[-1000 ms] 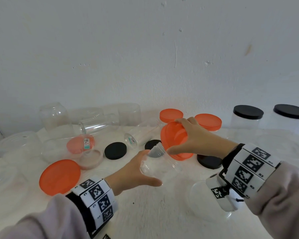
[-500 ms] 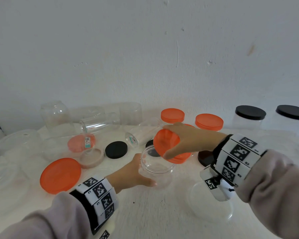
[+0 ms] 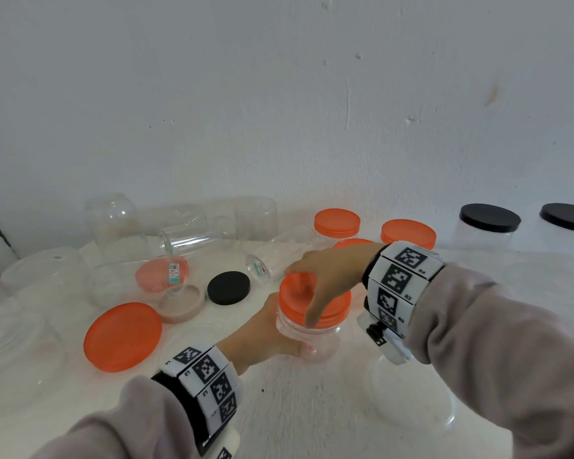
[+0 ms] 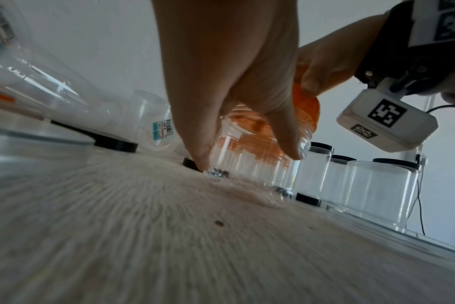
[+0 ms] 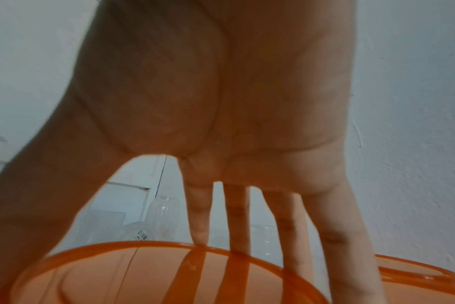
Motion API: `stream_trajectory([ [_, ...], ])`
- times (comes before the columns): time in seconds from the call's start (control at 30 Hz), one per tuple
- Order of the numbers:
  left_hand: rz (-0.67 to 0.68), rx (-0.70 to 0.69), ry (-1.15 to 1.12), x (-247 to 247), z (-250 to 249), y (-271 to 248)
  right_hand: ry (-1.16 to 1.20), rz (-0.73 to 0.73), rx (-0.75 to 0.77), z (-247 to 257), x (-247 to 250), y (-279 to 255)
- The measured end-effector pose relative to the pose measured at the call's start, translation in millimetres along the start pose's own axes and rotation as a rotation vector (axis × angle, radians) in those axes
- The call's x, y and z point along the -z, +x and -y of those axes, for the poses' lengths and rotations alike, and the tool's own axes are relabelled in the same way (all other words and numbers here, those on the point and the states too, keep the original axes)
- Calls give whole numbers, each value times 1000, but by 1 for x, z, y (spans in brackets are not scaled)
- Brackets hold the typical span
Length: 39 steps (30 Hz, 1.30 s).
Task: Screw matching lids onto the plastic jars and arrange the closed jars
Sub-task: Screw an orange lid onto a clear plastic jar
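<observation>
A small clear plastic jar [image 3: 312, 341] stands upright on the white table [image 3: 295, 419]. My left hand [image 3: 275, 329] grips its side from the left, thumb in front; in the left wrist view its fingers [image 4: 286, 142] wrap the clear jar [image 4: 247, 162]. An orange lid [image 3: 299, 296] sits on the jar's mouth. My right hand [image 3: 322, 276] comes from above, with thumb and fingers spread round the lid's rim. In the right wrist view the fingers [image 5: 294, 236] reach down over the orange lid [image 5: 143, 277]. The left wrist view shows the orange lid [image 4: 308, 107] slightly tilted.
A large orange lid [image 3: 123, 336], a tan lid [image 3: 183, 304] and a black lid [image 3: 228, 288] lie to the left. Several open clear jars [image 3: 193, 236] crowd the back left. Orange-lidded jars [image 3: 337, 223] and black-lidded jars [image 3: 489, 220] stand behind and to the right. A clear lid [image 3: 411, 402] lies front right.
The left hand has turned the tilted jar upright and set it on the table. The right hand has brought the orange lid down from beside the jar onto its mouth.
</observation>
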State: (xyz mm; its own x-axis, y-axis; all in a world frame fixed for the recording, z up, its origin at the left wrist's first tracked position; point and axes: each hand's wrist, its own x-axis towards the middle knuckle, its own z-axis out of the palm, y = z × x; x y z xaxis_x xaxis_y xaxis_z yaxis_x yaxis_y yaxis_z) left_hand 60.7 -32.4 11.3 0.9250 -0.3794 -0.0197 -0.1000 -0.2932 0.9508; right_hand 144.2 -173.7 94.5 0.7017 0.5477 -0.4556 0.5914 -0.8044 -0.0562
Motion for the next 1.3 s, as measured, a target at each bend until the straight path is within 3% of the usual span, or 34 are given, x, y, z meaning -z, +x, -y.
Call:
stream_trajectory([
  [0.3, -27, 21, -17, 1, 8, 4, -25, 19, 17, 3, -1, 6],
  [0.4, -49, 40, -7, 2, 12, 5, -19, 10, -68, -3, -9, 13],
  [0.5, -93, 91, 4, 2, 16, 6, 40, -238, -310, -28, -23, 27],
  [0.57, -107, 114, 17, 2, 19, 7, 10, -316, -335, -28, -26, 28],
  [0.7, -133, 158, 29, 3, 23, 9, -48, -64, -88, 8, -21, 9],
  [0.87, -138, 202, 30, 4, 26, 10, -60, 45, -67, 10, -10, 2],
  [0.93, -136, 203, 44, 4, 27, 11, -39, 52, -53, 9, -8, 3],
  [1.03, -138, 195, 56, 4, 30, 11, -3, -52, -110, 1, -13, 9],
  [1.3, -134, 208, 62, 5, 34, 14, -49, -13, -60, 9, -16, 2],
])
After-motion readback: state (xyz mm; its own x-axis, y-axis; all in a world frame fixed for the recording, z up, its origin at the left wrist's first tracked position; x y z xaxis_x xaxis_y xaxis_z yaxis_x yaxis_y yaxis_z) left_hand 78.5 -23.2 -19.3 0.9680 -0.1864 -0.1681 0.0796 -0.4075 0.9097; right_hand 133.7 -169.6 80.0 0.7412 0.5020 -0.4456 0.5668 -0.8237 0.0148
